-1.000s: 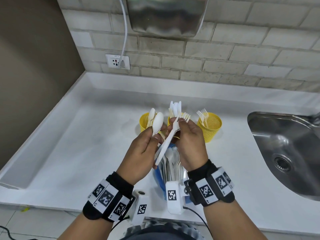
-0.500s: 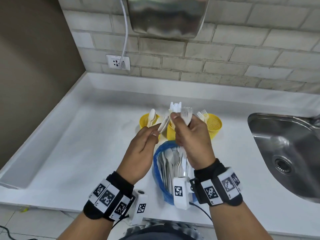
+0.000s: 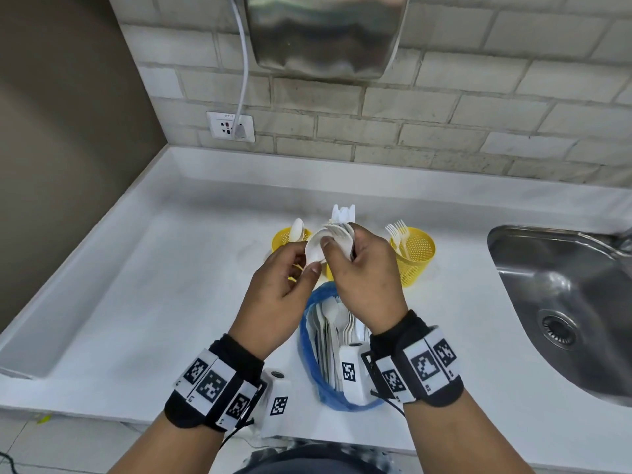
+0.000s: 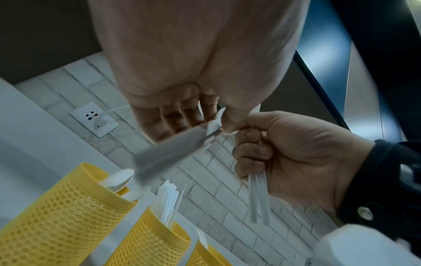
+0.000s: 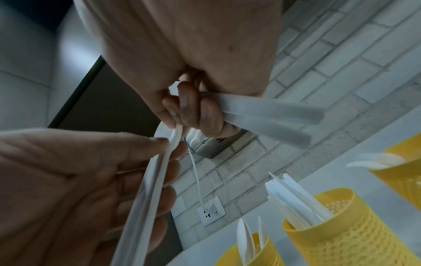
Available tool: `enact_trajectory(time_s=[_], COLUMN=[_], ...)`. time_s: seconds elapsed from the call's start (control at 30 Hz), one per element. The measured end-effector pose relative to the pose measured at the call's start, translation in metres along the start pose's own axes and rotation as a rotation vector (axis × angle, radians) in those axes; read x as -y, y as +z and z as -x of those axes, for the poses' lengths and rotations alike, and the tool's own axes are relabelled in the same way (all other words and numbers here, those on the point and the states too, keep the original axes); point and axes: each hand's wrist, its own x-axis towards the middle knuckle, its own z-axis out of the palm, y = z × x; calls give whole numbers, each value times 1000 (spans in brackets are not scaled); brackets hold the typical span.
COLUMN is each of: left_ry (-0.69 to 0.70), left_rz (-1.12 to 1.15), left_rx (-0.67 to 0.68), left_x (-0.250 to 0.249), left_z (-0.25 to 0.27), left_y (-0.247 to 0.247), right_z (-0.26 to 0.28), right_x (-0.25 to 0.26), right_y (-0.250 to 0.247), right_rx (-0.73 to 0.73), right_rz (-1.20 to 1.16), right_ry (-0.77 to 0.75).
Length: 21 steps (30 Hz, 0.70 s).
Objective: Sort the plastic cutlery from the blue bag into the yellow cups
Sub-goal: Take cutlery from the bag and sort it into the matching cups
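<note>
My left hand point(image 3: 307, 265) pinches a white plastic spoon point(image 3: 315, 250) by the neck; its handle point(image 5: 154, 189) runs down across the palm. Touching it, my right hand point(image 3: 338, 246) grips a small bunch of white forks point(image 3: 342, 232), whose handles point(image 4: 257, 198) stick out below the fist. Both hands hover over three yellow mesh cups: the left one point(image 3: 282, 239) holds spoons, the middle one point(image 5: 330, 239) holds knives, and the right one point(image 3: 415, 258) holds forks. The blue bag point(image 3: 309, 357) lies open under my wrists with more cutlery inside.
A steel sink point(image 3: 564, 302) is sunk into the white counter point(image 3: 154, 302) to the right. A brick wall with a socket point(image 3: 231, 126) and a steel dispenser point(image 3: 325, 32) stands behind the cups. The counter's raised rim runs along the left and back.
Both hands have risen away from the bag toward the cups and closed together. The fork that slanted down between them is now bunched in the right hand.
</note>
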Motion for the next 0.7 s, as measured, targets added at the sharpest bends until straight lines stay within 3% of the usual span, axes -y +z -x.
enact_trajectory(time_s=[0.17, 0.37, 0.53, 0.7], left_ry=[-25, -7, -37, -26], left_rz=[45, -37, -176, -267], left_rx=[-57, -22, -107, -178], left_x=[-3, -3, 3, 10], left_z=[-16, -33, -55, -80], left_y=[-10, -15, -23, -28], right_z=[-3, -12, -24, -46], right_x=[1, -8, -21, -41], right_y=[-5, -11, -40, -77], right_rx=[99, 121, -64, -277], right_rz=[86, -85, -450, -549], right_ry=[-125, -6, 194, 161])
